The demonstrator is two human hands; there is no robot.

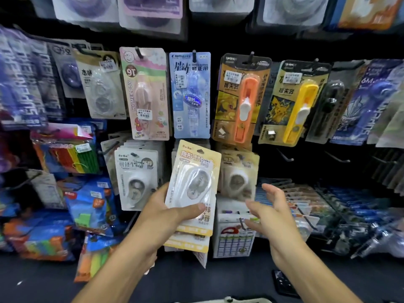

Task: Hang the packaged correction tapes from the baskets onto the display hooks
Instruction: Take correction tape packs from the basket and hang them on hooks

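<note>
Head view shows the left hand [162,212] with its grip clamped on a small stack of yellow-carded correction tape packs [193,189], thumb across the front of the top pack, held tilted in front of the lower middle of the display wall [236,44]. Just to the right, the right hand [270,212] is released, fingers spread and holding nothing, near a beige pack [239,173] hanging on a hook.
</note>
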